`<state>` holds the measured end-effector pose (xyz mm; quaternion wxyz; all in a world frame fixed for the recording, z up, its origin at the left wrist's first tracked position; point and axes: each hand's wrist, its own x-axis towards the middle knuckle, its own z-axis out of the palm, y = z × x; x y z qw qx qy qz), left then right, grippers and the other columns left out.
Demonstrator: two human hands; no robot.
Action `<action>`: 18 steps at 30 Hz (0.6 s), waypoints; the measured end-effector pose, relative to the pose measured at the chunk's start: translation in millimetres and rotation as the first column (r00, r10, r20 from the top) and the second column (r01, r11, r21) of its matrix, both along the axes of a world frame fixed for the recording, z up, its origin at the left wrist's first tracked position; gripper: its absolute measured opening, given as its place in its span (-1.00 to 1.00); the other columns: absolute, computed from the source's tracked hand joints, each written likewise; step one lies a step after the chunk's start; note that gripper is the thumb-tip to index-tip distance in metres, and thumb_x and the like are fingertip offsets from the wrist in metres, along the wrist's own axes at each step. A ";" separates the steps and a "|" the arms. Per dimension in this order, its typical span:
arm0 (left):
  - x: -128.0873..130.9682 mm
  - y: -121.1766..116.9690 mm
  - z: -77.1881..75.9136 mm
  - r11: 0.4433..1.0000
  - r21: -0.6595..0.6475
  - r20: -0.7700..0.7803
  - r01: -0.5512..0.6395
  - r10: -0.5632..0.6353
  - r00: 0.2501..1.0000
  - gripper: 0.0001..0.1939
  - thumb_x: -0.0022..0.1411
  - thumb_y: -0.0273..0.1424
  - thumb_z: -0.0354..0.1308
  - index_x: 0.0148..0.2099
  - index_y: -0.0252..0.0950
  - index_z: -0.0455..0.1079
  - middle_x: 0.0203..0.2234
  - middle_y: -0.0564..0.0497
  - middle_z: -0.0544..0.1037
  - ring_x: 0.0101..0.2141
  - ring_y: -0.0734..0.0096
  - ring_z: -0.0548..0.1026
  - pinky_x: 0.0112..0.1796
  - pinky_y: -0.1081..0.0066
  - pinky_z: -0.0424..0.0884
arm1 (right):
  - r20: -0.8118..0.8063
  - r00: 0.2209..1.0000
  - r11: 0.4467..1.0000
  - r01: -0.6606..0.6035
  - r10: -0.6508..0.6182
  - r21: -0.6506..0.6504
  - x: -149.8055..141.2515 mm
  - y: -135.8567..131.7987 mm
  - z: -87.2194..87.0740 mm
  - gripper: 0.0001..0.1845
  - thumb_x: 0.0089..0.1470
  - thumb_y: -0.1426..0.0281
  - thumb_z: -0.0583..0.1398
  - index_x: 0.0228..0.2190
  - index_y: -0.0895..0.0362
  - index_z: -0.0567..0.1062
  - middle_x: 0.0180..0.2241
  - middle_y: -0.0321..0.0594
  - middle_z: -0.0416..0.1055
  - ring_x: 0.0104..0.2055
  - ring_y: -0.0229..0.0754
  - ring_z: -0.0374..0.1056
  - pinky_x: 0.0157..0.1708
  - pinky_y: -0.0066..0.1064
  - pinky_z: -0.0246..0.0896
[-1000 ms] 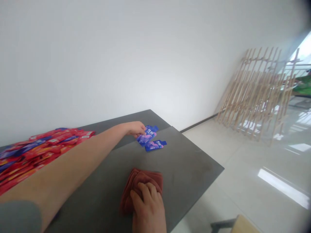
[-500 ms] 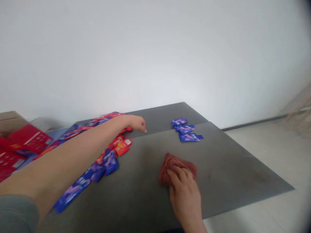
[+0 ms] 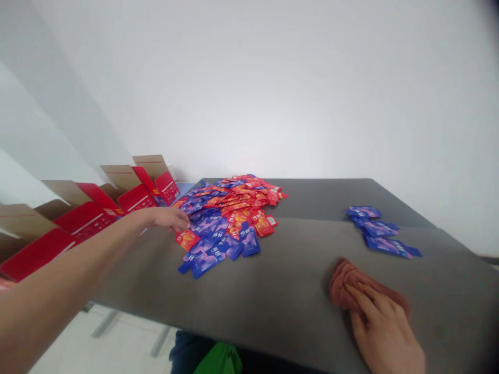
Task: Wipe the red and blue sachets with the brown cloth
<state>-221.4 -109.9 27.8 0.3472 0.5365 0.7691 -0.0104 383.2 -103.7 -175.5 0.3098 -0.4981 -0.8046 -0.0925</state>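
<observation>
My left hand (image 3: 170, 217) reaches out to the left edge of a heap of red and blue sachets (image 3: 228, 213) on the grey table (image 3: 273, 280). Its fingers are curled at the packets, and I cannot see whether one is gripped. My right hand (image 3: 384, 332) lies flat, fingers spread, on a folded reddish-brown cloth (image 3: 346, 283) near the table's front right. A short row of blue sachets (image 3: 376, 231) lies apart at the right, beyond the cloth.
Several open red cardboard boxes (image 3: 89, 208) with brown flaps stand in a row at the left, beside the table. A white wall runs behind. Below the table's front edge something green (image 3: 218, 361) and dark cloth show.
My left hand let go of the blue sachets at the right and swung left to the big heap. The view turned left with it. My right hand stayed on the cloth.
</observation>
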 end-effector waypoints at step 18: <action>-83.9 -8.0 -37.3 0.992 0.055 -0.033 -0.109 0.111 0.993 -0.48 -0.28 0.05 0.39 -0.37 -0.25 0.54 -0.54 -0.03 0.51 -0.45 0.16 0.49 -0.51 0.38 0.39 | 0.053 0.998 0.998 -0.048 0.046 0.044 20.7 14.5 -27.3 -0.59 0.23 0.23 0.07 -0.01 0.09 0.54 0.03 -0.05 0.51 0.06 0.15 0.41 0.17 0.04 0.19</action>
